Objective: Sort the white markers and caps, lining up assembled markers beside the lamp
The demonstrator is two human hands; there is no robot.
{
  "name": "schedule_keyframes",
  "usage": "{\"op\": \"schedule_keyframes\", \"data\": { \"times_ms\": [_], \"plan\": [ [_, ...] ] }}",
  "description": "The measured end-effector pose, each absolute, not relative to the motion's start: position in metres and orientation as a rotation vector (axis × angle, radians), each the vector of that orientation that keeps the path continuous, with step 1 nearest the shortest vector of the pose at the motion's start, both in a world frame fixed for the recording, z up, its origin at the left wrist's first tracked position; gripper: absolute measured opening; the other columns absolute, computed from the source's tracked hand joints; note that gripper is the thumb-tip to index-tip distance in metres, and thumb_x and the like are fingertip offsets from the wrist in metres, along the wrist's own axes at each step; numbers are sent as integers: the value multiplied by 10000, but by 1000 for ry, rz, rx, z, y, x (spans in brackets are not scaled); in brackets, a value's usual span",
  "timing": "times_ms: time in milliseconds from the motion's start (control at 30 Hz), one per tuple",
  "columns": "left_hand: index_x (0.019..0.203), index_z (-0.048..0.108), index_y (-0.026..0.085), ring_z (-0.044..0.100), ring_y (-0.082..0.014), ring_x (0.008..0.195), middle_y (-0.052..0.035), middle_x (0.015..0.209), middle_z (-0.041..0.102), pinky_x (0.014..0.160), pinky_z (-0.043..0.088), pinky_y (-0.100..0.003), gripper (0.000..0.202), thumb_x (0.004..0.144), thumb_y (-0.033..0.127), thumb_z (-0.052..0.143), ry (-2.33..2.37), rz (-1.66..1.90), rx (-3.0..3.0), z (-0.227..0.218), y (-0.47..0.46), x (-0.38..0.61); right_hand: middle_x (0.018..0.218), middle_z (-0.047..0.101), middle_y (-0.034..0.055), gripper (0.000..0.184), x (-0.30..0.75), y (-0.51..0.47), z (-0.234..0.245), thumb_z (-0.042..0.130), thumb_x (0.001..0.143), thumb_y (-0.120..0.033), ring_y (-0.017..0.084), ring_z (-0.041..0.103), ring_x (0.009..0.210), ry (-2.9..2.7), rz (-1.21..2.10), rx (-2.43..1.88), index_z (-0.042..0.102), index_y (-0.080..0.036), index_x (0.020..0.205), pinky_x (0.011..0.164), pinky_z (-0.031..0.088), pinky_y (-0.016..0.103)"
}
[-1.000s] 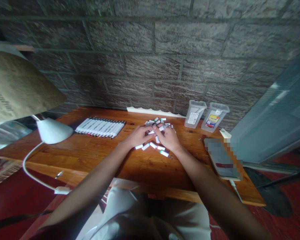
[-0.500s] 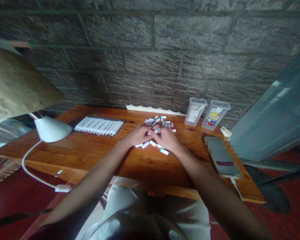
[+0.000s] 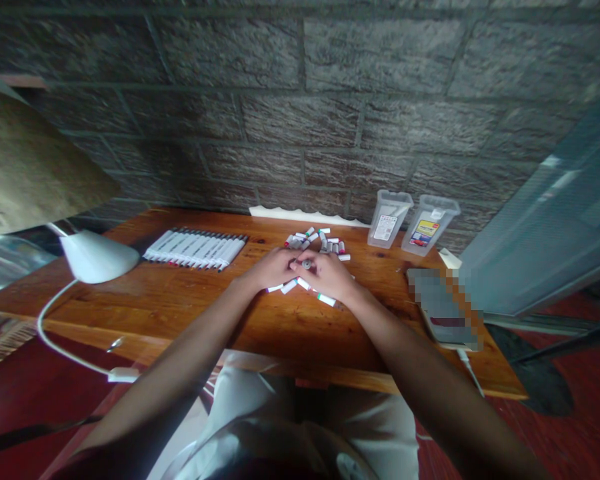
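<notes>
My left hand (image 3: 273, 269) and my right hand (image 3: 329, 275) meet over the wooden desk (image 3: 190, 300), fingers curled together around a small white marker (image 3: 306, 265) held between them. Under and beside the hands lie a few white markers (image 3: 325, 299) with coloured ends. Just beyond the hands sits a loose pile of short white markers (image 3: 320, 241). To the left, several longer white markers (image 3: 197, 248) lie side by side in a neat row.
Two clear plastic boxes (image 3: 413, 224) with labels stand at the back right by the brick wall. A phone (image 3: 443, 310) lies at the desk's right edge. A white lamp head (image 3: 97, 257) with its cable rests at the left.
Both hands have pulled slightly back from the loose pile and closed together around one marker. The camera has tipped a little.
</notes>
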State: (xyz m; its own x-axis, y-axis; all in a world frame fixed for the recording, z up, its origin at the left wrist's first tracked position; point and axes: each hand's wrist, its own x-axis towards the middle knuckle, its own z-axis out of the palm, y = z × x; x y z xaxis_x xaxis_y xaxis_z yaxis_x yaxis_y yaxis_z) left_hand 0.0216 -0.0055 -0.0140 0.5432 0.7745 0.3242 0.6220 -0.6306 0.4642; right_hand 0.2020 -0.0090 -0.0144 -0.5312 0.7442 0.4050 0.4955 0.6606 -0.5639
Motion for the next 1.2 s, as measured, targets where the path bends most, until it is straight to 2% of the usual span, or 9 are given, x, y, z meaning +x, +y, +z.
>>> {"op": "schedule_keyframes", "data": {
  "times_ms": [267, 700, 1200],
  "plan": [
    [868, 679, 161, 634, -158, 784, -29, 882, 713, 692, 445, -205, 138, 791, 197, 570, 1183, 726, 2490, -15, -5, 21, 840, 736, 16, 225, 203, -8, -14, 541, 894, -388, 137, 652, 690, -2268, 528, -914, 682, -230, 970, 650, 429, 218],
    [851, 666, 134, 618, -156, 756, -37, 850, 701, 696, 433, -214, 132, 752, 177, 590, 1205, 691, 2519, -11, -6, 23, 747, 661, -9, 221, 206, -7, -15, 576, 865, -383, 124, 560, 642, -2347, 483, -924, 626, -221, 1007, 621, 364, 218],
    [855, 659, 128, 614, -150, 761, -36, 857, 701, 711, 445, -216, 132, 749, 172, 594, 1201, 675, 2511, -8, -9, 24, 749, 637, -10, 220, 207, -9, -13, 557, 876, -392, 133, 561, 685, -2382, 475, -942, 609, -234, 1020, 638, 357, 213]
  ]
}}
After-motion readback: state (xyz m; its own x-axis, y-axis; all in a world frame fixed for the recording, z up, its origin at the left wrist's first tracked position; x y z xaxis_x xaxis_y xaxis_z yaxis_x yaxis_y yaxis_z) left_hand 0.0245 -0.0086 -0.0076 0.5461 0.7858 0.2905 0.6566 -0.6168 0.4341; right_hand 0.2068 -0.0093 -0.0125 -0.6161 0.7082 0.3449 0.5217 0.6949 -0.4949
